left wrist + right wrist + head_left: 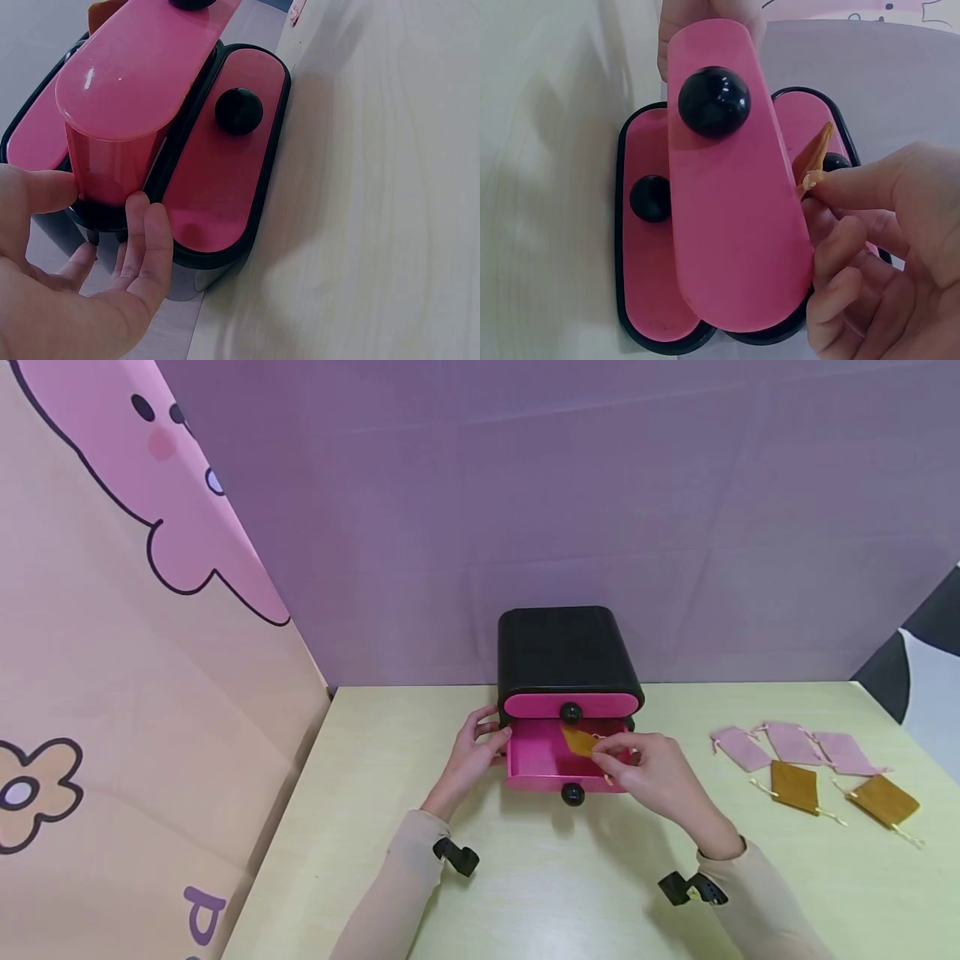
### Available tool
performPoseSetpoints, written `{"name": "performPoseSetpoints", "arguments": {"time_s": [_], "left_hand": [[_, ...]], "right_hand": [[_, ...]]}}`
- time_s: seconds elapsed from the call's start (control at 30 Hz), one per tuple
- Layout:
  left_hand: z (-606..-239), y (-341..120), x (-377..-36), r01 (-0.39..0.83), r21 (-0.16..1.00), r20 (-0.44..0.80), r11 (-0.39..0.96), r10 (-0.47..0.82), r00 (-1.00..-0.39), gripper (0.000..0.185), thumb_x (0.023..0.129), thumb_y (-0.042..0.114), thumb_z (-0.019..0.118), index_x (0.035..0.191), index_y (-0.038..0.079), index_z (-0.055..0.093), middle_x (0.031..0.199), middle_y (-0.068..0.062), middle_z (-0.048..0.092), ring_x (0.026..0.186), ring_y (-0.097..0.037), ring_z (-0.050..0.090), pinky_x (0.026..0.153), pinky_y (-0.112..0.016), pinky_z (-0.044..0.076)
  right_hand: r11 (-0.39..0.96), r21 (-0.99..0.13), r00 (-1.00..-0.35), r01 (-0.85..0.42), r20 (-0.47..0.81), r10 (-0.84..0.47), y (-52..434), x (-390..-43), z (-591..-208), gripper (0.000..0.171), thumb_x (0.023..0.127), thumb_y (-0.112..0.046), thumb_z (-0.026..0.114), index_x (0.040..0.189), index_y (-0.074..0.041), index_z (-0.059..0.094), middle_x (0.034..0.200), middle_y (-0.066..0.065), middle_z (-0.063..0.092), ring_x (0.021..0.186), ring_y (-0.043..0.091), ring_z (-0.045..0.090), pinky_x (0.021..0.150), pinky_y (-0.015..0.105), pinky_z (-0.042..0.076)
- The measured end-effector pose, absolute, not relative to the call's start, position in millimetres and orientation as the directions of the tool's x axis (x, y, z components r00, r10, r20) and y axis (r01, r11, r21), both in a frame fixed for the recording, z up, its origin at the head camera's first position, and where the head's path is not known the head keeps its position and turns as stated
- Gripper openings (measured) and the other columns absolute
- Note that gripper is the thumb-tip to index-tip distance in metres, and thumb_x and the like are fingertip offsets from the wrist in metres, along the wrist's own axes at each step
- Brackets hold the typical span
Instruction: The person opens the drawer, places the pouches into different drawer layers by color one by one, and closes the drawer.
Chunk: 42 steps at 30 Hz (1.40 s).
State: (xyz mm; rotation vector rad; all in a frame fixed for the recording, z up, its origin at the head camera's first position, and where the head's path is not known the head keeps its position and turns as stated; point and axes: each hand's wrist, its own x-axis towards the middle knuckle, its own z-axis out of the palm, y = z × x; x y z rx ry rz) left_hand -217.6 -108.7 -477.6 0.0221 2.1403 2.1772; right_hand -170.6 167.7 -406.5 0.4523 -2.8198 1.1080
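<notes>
A small black cabinet (564,647) with pink drawers stands at the table's back middle. Its middle drawer (536,760) is pulled out, with a black knob (572,793) on its front. My left hand (474,752) holds the drawer's left end, its fingers (142,229) against the pink side wall (112,169). My right hand (637,764) pinches a mustard-yellow pouch (579,741) over the open drawer. In the right wrist view the pouch (815,156) shows edge-on between my fingertips (832,187), behind the drawer front (735,225).
On the table (525,902) at the right lie three pink pouches (791,743) and two mustard pouches (795,787). A purple cloth backdrop (600,527) hangs behind the cabinet. A peach cartoon panel (112,693) walls off the left side.
</notes>
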Motion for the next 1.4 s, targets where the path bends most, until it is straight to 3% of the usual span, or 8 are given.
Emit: {"name": "performPoseSetpoints", "arguments": {"time_s": [0.23,0.5,0.97,1.4], "left_hand": [[-478,-109,-218,-0.05,0.999,-0.048,-0.016,0.084,-0.995,0.059,0.105,0.02,0.065,0.159,0.012,0.043,0.145,-0.023,0.054,0.089,-0.018,0.07,0.102,-0.058,0.059],[-477,-109,-217,-0.047,0.998,-0.044,-0.03,0.081,-0.996,0.059,0.105,0.02,0.066,0.159,0.012,0.044,0.144,-0.023,0.054,0.088,-0.017,0.069,0.102,-0.06,0.058],[-476,-109,-216,-0.039,0.999,-0.039,0.001,0.091,-0.995,0.058,0.106,0.021,0.064,0.159,0.011,0.042,0.145,-0.024,0.053,0.092,-0.019,0.071,0.103,-0.059,0.058],[-476,-109,-216,-0.056,0.998,-0.056,-0.001,0.086,-0.995,0.058,0.107,0.02,0.063,0.16,0.013,0.042,0.147,-0.024,0.053,0.093,-0.018,0.069,0.103,-0.058,0.058]], "right_hand": [[0.693,-0.666,-0.96,-0.276,0.149,-0.239,166,-173,-407,0.014,0.099,-0.019,0.074,0.106,-0.01,0.082,0.075,-0.002,0.072,0.063,0.015,0.058,0.059,0.028,0.046],[0.706,-0.649,-0.957,-0.284,0.15,-0.248,165,-181,-409,0.014,0.097,-0.019,0.075,0.105,-0.011,0.083,0.082,-0.002,0.076,0.073,0.017,0.062,0.063,0.029,0.048],[0.713,-0.633,-0.951,-0.303,0.149,-0.272,163,-187,-415,0.014,0.097,-0.018,0.075,0.105,-0.01,0.083,0.083,0.003,0.077,0.07,0.018,0.054,0.059,0.029,0.043],[0.698,-0.662,-0.962,-0.271,0.175,-0.208,166,-182,-413,0.015,0.1,-0.019,0.073,0.108,-0.011,0.082,0.101,0.008,0.08,0.088,0.024,0.068,0.073,0.032,0.053]]}}
